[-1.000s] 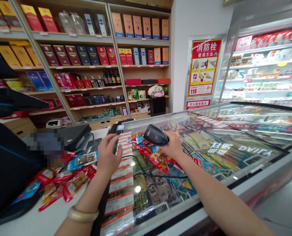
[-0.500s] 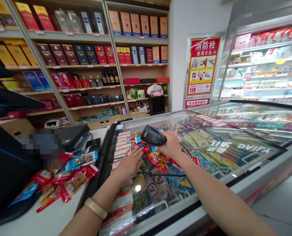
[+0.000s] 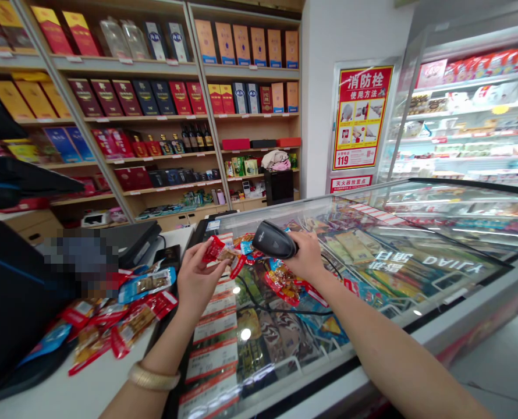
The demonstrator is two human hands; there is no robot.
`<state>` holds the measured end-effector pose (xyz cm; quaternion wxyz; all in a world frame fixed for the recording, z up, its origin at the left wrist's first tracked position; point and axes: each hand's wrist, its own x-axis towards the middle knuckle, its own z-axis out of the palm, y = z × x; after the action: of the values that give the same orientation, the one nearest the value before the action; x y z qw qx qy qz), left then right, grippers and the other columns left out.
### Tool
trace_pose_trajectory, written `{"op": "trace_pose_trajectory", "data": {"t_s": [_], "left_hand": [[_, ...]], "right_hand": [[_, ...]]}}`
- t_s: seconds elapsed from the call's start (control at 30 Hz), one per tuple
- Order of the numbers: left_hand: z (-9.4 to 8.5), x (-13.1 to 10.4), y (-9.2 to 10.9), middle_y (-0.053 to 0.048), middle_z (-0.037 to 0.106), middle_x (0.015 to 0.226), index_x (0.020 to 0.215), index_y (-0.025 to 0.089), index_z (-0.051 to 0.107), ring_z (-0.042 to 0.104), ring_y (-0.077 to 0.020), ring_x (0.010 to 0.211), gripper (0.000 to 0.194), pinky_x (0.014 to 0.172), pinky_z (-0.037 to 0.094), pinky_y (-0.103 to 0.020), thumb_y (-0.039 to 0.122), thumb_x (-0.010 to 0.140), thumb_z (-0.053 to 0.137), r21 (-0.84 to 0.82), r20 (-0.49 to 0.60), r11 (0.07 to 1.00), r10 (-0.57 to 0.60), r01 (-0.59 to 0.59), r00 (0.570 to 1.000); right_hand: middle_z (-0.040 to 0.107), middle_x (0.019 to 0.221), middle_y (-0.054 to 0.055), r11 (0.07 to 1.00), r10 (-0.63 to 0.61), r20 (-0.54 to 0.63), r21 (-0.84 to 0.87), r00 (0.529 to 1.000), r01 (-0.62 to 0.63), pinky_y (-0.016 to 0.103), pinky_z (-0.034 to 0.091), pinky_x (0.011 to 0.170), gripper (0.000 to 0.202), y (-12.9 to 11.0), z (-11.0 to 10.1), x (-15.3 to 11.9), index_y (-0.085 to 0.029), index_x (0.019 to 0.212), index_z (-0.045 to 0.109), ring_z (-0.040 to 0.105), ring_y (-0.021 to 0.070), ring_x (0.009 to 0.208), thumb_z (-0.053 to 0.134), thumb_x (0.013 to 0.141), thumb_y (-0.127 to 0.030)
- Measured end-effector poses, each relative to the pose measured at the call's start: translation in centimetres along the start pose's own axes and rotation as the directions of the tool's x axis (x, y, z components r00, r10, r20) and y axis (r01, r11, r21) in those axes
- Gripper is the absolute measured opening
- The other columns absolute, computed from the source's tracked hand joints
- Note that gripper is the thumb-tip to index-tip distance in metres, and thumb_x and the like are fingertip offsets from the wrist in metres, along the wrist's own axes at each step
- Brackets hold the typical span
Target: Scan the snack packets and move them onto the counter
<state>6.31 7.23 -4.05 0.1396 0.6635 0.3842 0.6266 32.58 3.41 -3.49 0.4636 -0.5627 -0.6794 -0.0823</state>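
My left hand (image 3: pixel 200 279), with a gold bracelet on its wrist, pinches a red snack packet (image 3: pixel 227 254) by its end above the freezer's glass lid. Wrapped round the handle of a black barcode scanner (image 3: pixel 275 240) is my right hand (image 3: pixel 305 256). The scanner's head points left, toward the packet. Beneath and beside the scanner, a pile of red and blue snack packets (image 3: pixel 284 285) lies on the glass. The scanner's black cable (image 3: pixel 285 311) runs across the lid.
More red and blue packets (image 3: pixel 143 314) lie on the white counter (image 3: pixel 123 387) at left, beside a dark monitor (image 3: pixel 14 302). Price labels (image 3: pixel 213 343) line the left side of the freezer (image 3: pixel 433 308). Shelves of boxed goods (image 3: pixel 163 96) stand behind, with a lit display fridge (image 3: pixel 481 122) at right.
My left hand has lifted a red snack packet from the pile and moved left with it. The right hand and the scanner have barely shifted.
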Motion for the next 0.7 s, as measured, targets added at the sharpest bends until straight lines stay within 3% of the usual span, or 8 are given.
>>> {"op": "trace_pose_trajectory", "data": {"t_s": [0.1,0.2,0.37,0.7], "left_hand": [[0.1,0.2,0.2,-0.008,0.058,0.12,0.12,0.02,0.066,0.07,-0.0208,0.095,0.062,0.079,0.066,-0.037,0.046,0.067,0.084,-0.077,-0.045,0.996,-0.048,0.044,0.998],[0.3,0.3,0.2,-0.007,0.062,0.11,0.119,0.019,0.057,0.07,-0.0203,0.092,0.064,0.077,0.065,-0.036,0.039,0.065,0.086,-0.149,-0.092,0.987,-0.078,0.064,0.993],[0.1,0.4,-0.2,0.0,0.062,0.093,0.12,0.022,0.044,0.068,-0.0156,0.075,0.07,0.074,0.061,-0.034,0.03,0.065,0.086,-0.103,-0.166,0.991,-0.099,0.082,0.981],[0.0,0.3,-0.3,-0.001,0.06,0.097,0.115,0.022,0.05,0.065,-0.0163,0.079,0.063,0.077,0.057,-0.034,0.038,0.065,0.085,-0.014,-0.144,0.997,-0.076,0.075,0.987]], "right_hand": [[0.078,0.095,0.008,0.999,-0.032,0.034,0.008,0.999,0.032,0.037,0.034,0.085,0.029,-0.3,-0.1,-0.1,-0.022,0.095,0.073,0.067,0.0269,0.092,0.069,0.067,-0.029],[0.078,0.096,0.007,0.998,-0.056,0.078,0.02,0.995,0.055,0.037,0.034,0.084,0.033,-0.7,-0.1,-0.2,-0.023,0.098,0.074,0.068,0.0265,0.092,0.069,0.066,-0.028],[0.079,0.095,0.007,0.997,-0.074,0.162,0.017,0.984,0.072,0.036,0.034,0.082,0.028,-1.3,-0.2,-0.4,-0.024,0.094,0.073,0.068,0.0259,0.092,0.071,0.067,-0.029],[0.08,0.097,0.003,0.995,-0.096,0.222,0.0,0.97,0.098,0.035,0.035,0.085,0.026,-1.3,0.2,-0.5,-0.026,0.093,0.073,0.07,0.0249,0.092,0.073,0.067,-0.028]]}}
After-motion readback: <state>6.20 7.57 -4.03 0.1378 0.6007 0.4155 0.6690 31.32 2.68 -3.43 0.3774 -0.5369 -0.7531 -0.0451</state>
